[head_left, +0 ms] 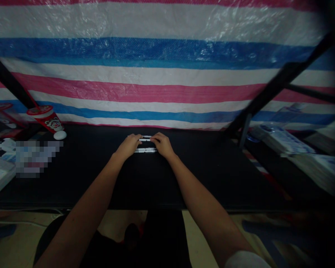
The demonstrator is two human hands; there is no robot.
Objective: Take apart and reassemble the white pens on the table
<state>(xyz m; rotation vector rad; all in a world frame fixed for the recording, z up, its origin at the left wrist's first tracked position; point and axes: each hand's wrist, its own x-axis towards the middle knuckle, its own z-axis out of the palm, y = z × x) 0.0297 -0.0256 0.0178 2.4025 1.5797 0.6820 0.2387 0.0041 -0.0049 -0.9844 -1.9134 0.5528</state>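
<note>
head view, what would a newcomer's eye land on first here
Probably the striped sheet, its pink, white and blue bands filling the upper part of the picture behind the black table. Next, the left hand and right hand near the table's far edge, with slim pen-like items between them. Then a patterned red cup toward the left, beside a white rounded object.
</note>
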